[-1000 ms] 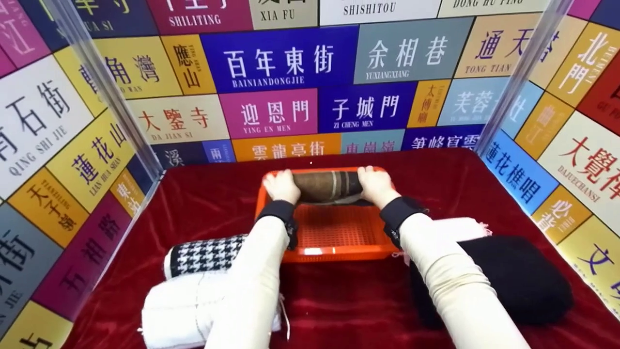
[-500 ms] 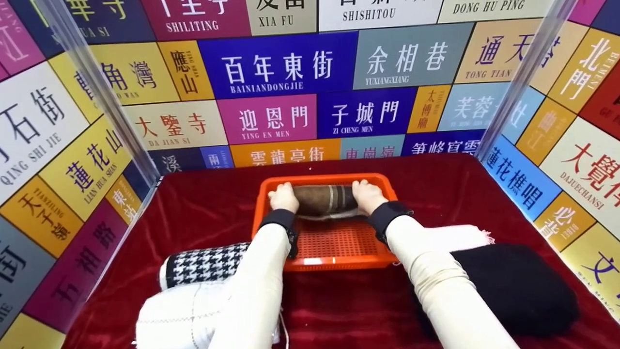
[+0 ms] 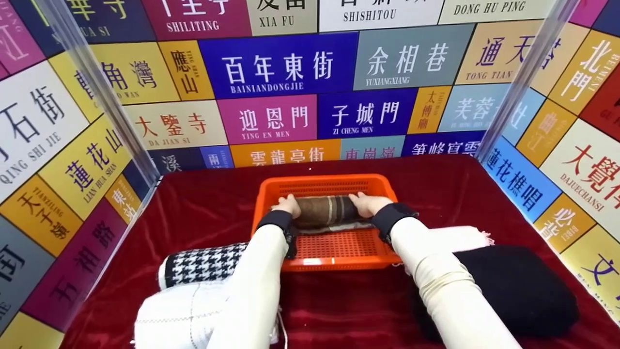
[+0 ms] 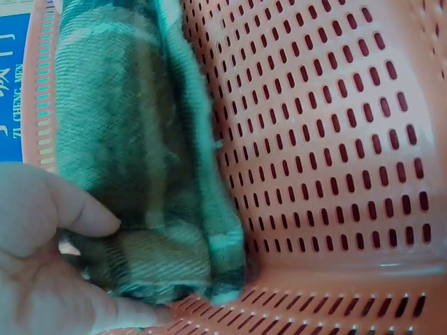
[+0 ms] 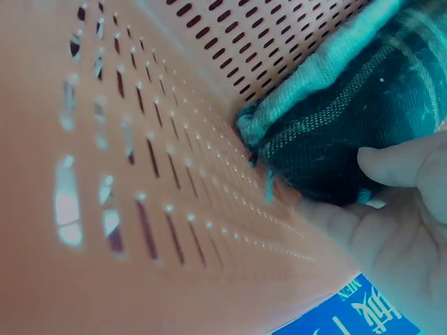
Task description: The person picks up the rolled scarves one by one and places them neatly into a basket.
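A rolled brown plaid scarf [image 3: 319, 211] lies crosswise inside an orange slotted plastic basket [image 3: 324, 180]. At the scarf's left end my left hand [image 3: 288, 206] holds on; in the left wrist view its thumb [image 4: 84, 209] lies over the cloth, with another finger below the end. My right hand [image 3: 371, 204] pinches the opposite end, thumb [image 5: 391, 164] on the dark cloth and fingers beside the basket wall [image 5: 167, 209]. The fingers under the roll are mostly hidden.
Left of the basket lie a black-and-white houndstooth roll [image 3: 206, 264] and a white folded cloth [image 3: 174, 315]. To its right are a white fringed cloth [image 3: 460, 237] and a black folded cloth [image 3: 518, 291]. A red cloth [image 3: 339, 310] covers the table; sign-printed walls [image 3: 276, 68] surround it.
Both hands have lowered the scarf from the basket's far rim down into the basket. The right hand's fingers look less tightly curled now. The head view has shifted slightly.
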`<state>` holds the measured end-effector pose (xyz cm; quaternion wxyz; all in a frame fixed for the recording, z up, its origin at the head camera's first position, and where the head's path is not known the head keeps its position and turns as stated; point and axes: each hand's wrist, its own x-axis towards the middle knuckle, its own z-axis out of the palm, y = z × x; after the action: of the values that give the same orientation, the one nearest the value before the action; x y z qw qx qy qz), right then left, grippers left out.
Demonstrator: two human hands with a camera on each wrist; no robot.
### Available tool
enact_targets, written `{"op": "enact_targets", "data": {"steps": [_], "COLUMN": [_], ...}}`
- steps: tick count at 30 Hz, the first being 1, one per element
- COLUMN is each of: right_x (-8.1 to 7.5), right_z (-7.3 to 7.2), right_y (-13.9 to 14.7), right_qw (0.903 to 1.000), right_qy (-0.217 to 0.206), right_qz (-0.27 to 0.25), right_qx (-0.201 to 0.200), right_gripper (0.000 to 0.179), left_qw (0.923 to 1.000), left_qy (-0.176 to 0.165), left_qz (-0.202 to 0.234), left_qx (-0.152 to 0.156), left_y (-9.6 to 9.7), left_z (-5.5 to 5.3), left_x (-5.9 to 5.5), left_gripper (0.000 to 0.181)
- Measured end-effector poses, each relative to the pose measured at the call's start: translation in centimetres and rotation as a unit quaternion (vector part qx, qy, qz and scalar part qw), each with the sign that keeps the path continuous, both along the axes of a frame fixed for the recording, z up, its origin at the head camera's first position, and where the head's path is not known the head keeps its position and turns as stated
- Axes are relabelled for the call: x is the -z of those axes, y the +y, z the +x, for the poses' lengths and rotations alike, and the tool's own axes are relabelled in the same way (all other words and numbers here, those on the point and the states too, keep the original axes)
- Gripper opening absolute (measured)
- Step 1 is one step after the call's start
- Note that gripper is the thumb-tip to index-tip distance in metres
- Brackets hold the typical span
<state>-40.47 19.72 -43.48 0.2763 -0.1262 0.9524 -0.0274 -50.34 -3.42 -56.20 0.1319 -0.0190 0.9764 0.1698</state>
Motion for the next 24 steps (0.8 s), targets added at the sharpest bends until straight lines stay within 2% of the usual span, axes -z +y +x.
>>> {"op": "enact_targets", "data": {"steps": [1, 2, 3, 5, 6, 9, 10, 12, 13, 14, 16, 17, 18, 19, 20, 22, 24], "right_x": [-0.1, -0.1, -0.2, -0.4, -0.5, -0.9, -1.1, -1.8, -2.3, -2.9, -4.4, -5.3, -6.2, -7.2, -8.1, -9.7, -10.9], "right_z": [0.0, 0.1, 0.1, 0.2, 0.2, 0.3, 0.2, 0.1, 0.1, 0.1, 0.5, 1.0, 1.6, 2.5, 3.7, 6.6, 9.9], "right_y": [0.0, 0.0, 0.0, 0.0, -0.1, 0.0, 0.0, 0.2, 0.3, 0.4, 0.6, 0.6, 0.7, 0.6, 0.6, 0.5, 0.3], "right_qw": [1.0000, 0.9998, 0.9997, 0.9991, 0.9986, 0.9969, 0.9961, 0.9934, 0.9905, 0.9867, 0.9748, 0.9669, 0.9576, 0.9474, 0.9376, 0.9174, 0.8929], "right_qy": [0.003, 0.006, 0.017, 0.039, 0.049, 0.075, 0.084, 0.107, 0.128, 0.149, 0.192, 0.213, 0.234, 0.253, 0.267, 0.299, 0.341], "right_qz": [0.001, -0.014, -0.013, -0.013, -0.011, -0.015, -0.021, -0.038, -0.049, -0.065, -0.110, -0.137, -0.164, -0.191, -0.217, -0.258, -0.293], "right_qx": [-0.001, 0.011, 0.009, 0.012, 0.013, 0.017, 0.018, 0.018, 0.014, 0.014, 0.023, 0.031, 0.037, 0.043, 0.049, 0.046, 0.030], "right_gripper": [0.061, 0.062, 0.061, 0.060, 0.059, 0.053, 0.052, 0.051, 0.051, 0.051, 0.051, 0.051, 0.051, 0.051, 0.050, 0.049, 0.048], "left_qw": [0.9996, 0.9994, 0.9989, 0.9992, 0.9997, 0.9996, 0.9994, 0.9991, 0.9981, 0.9965, 0.9886, 0.9840, 0.9778, 0.9708, 0.9639, 0.9529, 0.9412], "left_qy": [-0.028, -0.034, -0.046, -0.037, -0.018, -0.024, -0.033, -0.030, -0.039, -0.030, -0.004, 0.016, 0.034, 0.054, 0.073, 0.123, 0.190], "left_qz": [0.002, 0.005, 0.000, -0.010, -0.009, -0.011, 0.000, 0.029, 0.047, 0.077, 0.150, 0.174, 0.202, 0.225, 0.244, 0.256, 0.246], "left_qx": [0.005, 0.009, 0.008, 0.012, 0.010, -0.001, -0.005, -0.003, 0.000, 0.006, 0.016, 0.032, 0.045, 0.061, 0.077, 0.108, 0.132], "left_y": [0.3, 0.5, 0.6, 0.6, 0.5, 0.4, 0.5, 0.4, 0.4, 0.3, 0.3, 0.4, 0.4, 0.4, 0.4, 0.0, -0.8], "left_z": [2.5, 4.9, 4.8, 3.8, 3.6, 2.4, 4.3, 7.4, 8.3, 9.0, 9.9, 10.2, 11.0, 11.5, 12.4, 14.5, 17.3], "left_x": [-3.2, -6.0, -6.1, -5.3, -4.9, -4.5, -6.9, -11.2, -13.0, -14.3, -16.2, -17.1, -18.3, -19.0, -20.0, -21.4, -22.6], "left_gripper": [0.060, 0.059, 0.061, 0.063, 0.061, 0.059, 0.058, 0.053, 0.053, 0.054, 0.057, 0.059, 0.061, 0.064, 0.067, 0.070, 0.070]}}
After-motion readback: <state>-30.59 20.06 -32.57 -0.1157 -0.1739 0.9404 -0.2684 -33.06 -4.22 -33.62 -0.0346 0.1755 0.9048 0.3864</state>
